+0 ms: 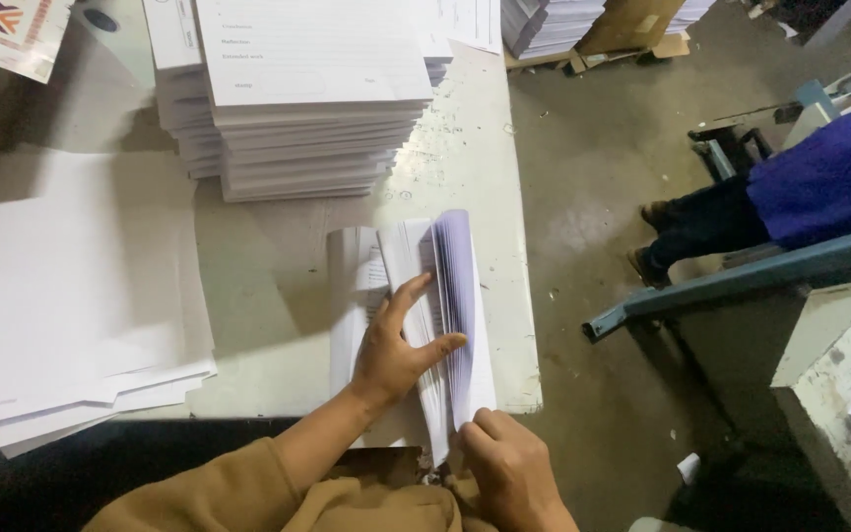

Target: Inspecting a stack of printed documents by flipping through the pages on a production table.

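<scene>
Here 2 hands fan 1 booklet.

Grey-white worktable, scuffed and speckled, to the right of the fingers. Dusty concrete floor past its edge. Blue metal frame well right of the fingers; pale painted cabinet below it. Cardboard on a pallet far beyond. Dim, cool light.

1 head camera looks steeply down (close) over the table.
</scene>
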